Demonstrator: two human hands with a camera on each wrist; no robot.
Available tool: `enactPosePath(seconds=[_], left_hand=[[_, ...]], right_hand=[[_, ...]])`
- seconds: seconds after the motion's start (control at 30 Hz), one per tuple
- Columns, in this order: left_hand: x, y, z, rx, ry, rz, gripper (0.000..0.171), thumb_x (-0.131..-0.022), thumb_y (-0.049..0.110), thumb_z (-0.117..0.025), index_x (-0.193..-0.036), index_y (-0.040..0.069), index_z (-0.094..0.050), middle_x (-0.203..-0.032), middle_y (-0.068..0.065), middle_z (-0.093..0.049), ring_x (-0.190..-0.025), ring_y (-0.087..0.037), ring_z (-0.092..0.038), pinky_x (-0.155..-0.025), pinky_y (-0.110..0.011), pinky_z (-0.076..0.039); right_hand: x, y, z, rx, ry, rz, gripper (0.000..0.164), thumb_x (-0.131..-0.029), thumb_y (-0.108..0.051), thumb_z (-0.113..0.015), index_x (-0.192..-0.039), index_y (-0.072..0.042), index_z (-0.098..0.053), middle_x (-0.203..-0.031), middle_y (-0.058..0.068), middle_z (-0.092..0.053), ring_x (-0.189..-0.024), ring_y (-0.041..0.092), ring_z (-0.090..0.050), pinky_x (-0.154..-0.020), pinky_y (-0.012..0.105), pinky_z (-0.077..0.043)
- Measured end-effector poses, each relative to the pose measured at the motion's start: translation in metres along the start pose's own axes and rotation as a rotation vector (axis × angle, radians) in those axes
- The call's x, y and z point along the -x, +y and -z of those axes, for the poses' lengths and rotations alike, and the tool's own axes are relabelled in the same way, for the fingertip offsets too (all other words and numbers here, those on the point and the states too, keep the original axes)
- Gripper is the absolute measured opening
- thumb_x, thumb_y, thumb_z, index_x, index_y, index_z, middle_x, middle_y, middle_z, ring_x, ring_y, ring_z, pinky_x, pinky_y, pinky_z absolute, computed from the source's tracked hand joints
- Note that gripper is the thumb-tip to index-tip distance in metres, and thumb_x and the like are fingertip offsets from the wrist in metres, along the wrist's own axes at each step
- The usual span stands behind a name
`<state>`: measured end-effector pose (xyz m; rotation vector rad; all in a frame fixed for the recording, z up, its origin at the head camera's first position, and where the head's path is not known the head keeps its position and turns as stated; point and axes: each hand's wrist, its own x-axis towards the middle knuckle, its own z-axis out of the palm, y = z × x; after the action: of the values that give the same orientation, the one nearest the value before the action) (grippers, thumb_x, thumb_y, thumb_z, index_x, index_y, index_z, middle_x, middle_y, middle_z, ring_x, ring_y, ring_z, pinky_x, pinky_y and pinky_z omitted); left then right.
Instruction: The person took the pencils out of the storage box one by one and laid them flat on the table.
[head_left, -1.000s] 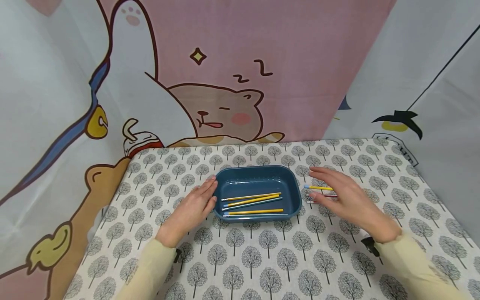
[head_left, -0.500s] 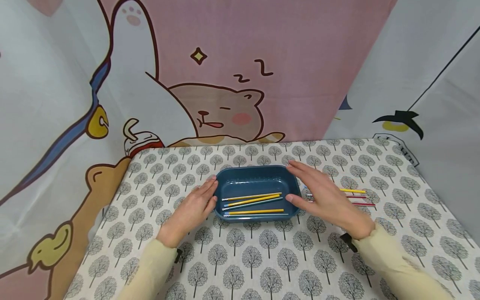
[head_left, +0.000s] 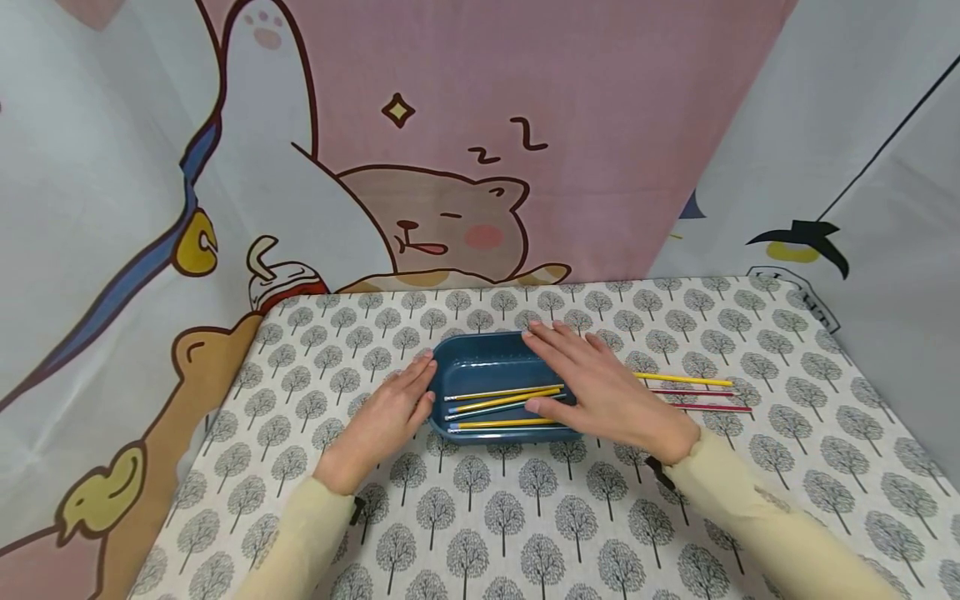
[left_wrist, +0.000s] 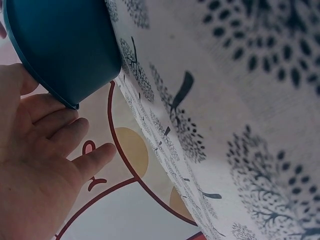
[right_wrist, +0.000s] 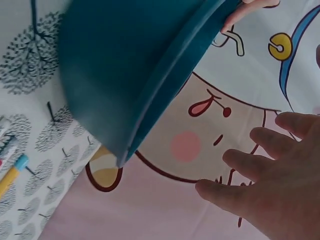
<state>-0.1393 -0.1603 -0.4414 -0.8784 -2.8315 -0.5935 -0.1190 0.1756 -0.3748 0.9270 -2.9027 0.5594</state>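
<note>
tray (head_left: 480, 371) of pencils (head_left: 495, 425) touched at nine o'clock

left hand (head_left: 382, 421), fingers extended, meets the rim there; right hand (head_left: 596, 392), spread wide and holding nothing, hovers over the three o'clock end, loose pencils (head_left: 690, 380) beyond. a steady left and a light right should likely keep pencils from rolling.

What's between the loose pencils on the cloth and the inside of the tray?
The right wall of the blue tray; the loose pencils would probably need lifting over it. The right hand also hovers over that end of the tray.
</note>
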Motion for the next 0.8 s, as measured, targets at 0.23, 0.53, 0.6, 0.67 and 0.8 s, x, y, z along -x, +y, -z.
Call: enactPosePath(seconds=[0.23, 0.53, 0.6, 0.67, 0.8], left_hand=[[0.000, 0.000, 0.000, 0.001, -0.006, 0.006, 0.050, -0.107, 0.018, -0.056, -0.151, -0.004, -0.048, -0.161, -0.018, -0.040, -0.146, -0.035, -0.043, -0.116, -0.059, -0.040], [0.000, 0.000, 0.001, 0.005, -0.015, 0.016, 0.050, -0.108, 0.019, -0.055, -0.152, -0.003, -0.048, -0.162, -0.017, -0.040, -0.147, -0.032, -0.042, -0.116, -0.059, -0.040], [0.000, 0.000, 0.001, 0.005, -0.013, 0.012, 0.050, -0.108, 0.018, -0.056, -0.152, -0.003, -0.048, -0.162, -0.016, -0.040, -0.147, -0.033, -0.043, -0.116, -0.059, -0.040], [0.000, 0.000, 0.001, 0.006, -0.007, 0.008, 0.050, -0.107, 0.018, -0.056, -0.151, -0.003, -0.048, -0.161, -0.016, -0.040, -0.146, -0.034, -0.043, -0.116, -0.059, -0.041], [0.000, 0.000, 0.001, 0.012, -0.003, 0.002, 0.050, -0.107, 0.017, -0.057, -0.151, -0.004, -0.048, -0.161, -0.017, -0.041, -0.146, -0.035, -0.043, -0.116, -0.059, -0.040]], right_hand=[[-0.017, -0.009, 0.000, 0.024, -0.065, 0.038, 0.086, -0.099, -0.074, -0.043, -0.167, -0.027, -0.021, -0.173, -0.003, -0.016, -0.159, 0.028, -0.013, -0.124, 0.067, -0.012], [-0.042, -0.019, 0.000, 0.036, -0.096, 0.128, 0.084, -0.099, -0.067, -0.054, -0.166, -0.023, -0.029, -0.170, -0.001, -0.026, -0.157, 0.031, -0.020, -0.124, 0.066, -0.019], [-0.049, -0.020, 0.000, 0.026, -0.118, 0.131, 0.083, -0.099, -0.065, -0.056, -0.165, -0.022, -0.031, -0.169, 0.000, -0.029, -0.156, 0.031, -0.023, -0.123, 0.065, -0.021], [-0.057, -0.020, -0.001, 0.020, -0.145, 0.136, 0.082, -0.099, -0.064, -0.056, -0.164, -0.021, -0.033, -0.168, 0.002, -0.032, -0.155, 0.032, -0.027, -0.123, 0.065, -0.024], [-0.071, -0.018, -0.005, 0.010, -0.197, 0.152, 0.080, -0.100, -0.063, -0.056, -0.162, -0.017, -0.037, -0.165, 0.007, -0.037, -0.152, 0.032, -0.034, -0.121, 0.064, -0.030]])
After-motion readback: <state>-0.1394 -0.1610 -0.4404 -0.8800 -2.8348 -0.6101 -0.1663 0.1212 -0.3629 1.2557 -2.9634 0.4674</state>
